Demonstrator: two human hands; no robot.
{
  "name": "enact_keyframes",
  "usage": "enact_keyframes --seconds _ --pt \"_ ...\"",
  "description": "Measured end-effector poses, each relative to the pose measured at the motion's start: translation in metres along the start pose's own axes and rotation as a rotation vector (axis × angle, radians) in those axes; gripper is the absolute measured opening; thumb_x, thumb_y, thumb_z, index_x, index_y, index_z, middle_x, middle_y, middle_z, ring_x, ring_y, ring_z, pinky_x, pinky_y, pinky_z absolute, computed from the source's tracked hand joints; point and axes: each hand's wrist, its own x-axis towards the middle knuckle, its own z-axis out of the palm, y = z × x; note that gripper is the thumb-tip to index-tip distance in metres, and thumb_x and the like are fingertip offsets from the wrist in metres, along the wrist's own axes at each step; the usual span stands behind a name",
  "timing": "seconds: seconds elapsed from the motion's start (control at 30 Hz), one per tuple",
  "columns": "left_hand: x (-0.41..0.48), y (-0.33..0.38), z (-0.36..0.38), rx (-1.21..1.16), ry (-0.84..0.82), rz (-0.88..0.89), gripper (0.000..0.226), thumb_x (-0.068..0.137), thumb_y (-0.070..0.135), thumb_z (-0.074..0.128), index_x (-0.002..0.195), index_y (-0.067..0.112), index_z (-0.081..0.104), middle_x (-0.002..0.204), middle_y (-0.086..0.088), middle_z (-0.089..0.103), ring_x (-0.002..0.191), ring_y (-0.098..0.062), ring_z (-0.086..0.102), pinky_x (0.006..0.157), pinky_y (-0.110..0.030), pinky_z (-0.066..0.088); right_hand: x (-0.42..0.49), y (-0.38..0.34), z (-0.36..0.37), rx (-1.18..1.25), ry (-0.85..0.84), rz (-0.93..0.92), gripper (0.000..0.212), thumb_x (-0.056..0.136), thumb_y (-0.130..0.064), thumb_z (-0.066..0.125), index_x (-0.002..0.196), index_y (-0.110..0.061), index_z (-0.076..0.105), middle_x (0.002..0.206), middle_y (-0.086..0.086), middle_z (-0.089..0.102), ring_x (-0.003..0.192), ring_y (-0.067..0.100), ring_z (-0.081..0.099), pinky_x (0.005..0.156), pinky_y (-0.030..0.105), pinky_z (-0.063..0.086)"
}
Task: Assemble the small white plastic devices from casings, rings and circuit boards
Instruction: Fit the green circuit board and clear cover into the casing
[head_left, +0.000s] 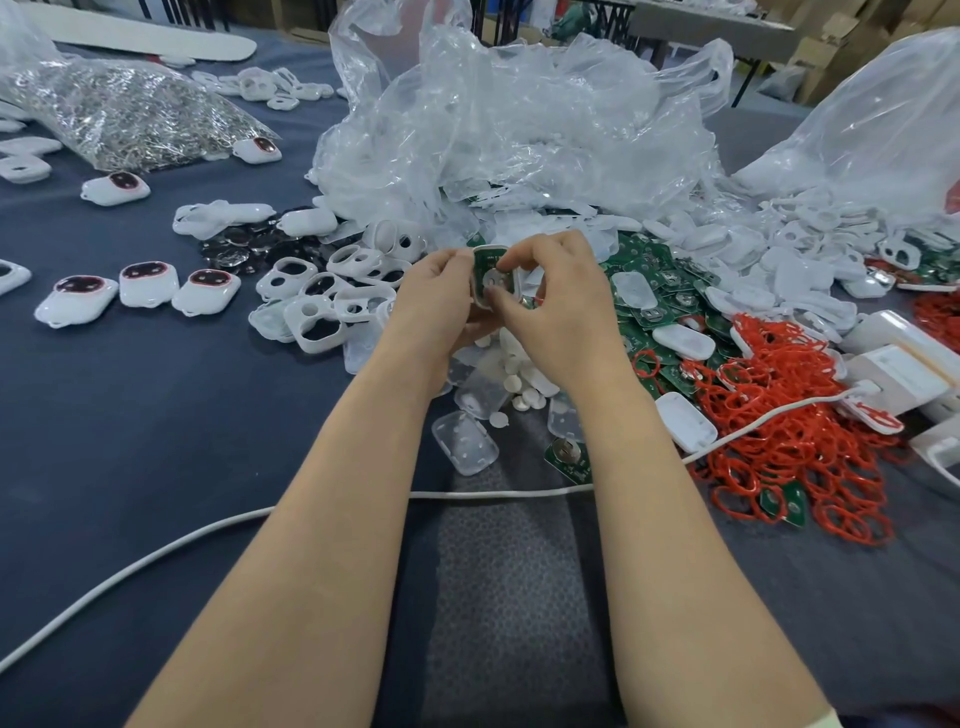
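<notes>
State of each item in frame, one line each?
left hand: grips casing
right hand: pinches casing
casing: held in both hands, circuit board inside, uncovered
white devices: lying loose, dark face up
red rings: loose heap
clear bag: open, crumpled

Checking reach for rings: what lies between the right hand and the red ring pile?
Head view: green circuit boards and a few white casings cover the stretch from right hand to red rings.

We see white casings (309, 222), green circuit boards (649, 312), red rings (789, 431), a white cable (493, 492) and a dark blue tablecloth (130, 415).
</notes>
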Motion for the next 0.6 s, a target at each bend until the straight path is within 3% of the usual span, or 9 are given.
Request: enact_keyframes --seconds 0.17,0.37,0.6 --pt "-0.0006 0.0012 0.0005 0.006 0.005 -0.009 0.021 0.101 0.009 0.039 0.096 0.012 0.06 0.085 -0.006 0.064 0.065 -0.014 0.061 0.048 -0.02 0.052 -0.0001 0.0 0.001 0.018 0.009 0.007 0.015 0.085 -0.021 0.067 0.098 -0.016 0.063 0.101 -0.002 0.046 0.079 0.011 0.045 0.076 0.023 0.039" --pt "0.0001 -0.0005 -0.0005 0.024 -0.007 0.003 0.019 0.102 0.01 0.04 0.1 0.013 0.059 0.085 -0.005 0.065 0.061 -0.011 0.062 0.048 -0.019 0.051 0.0003 0.0024 -0.0005 0.031 -0.013 0.013 0.014 0.085 -0.019 0.064 0.099 -0.019 0.063 0.102 -0.003 0.045 0.077 0.011 0.044 0.075 0.021 0.036" --pt "0.0026 -0.0031 -0.0011 0.046 -0.01 0.017 0.021 0.103 0.012 0.039 0.107 0.011 0.06 0.095 -0.008 0.065 0.073 -0.015 0.062 0.054 -0.02 0.054 0.0006 0.0038 0.0022 0.041 -0.003 0.0 0.02 0.084 -0.02 0.068 0.103 -0.022 0.064 0.101 -0.003 0.044 0.077 0.007 0.041 0.075 0.018 0.034"
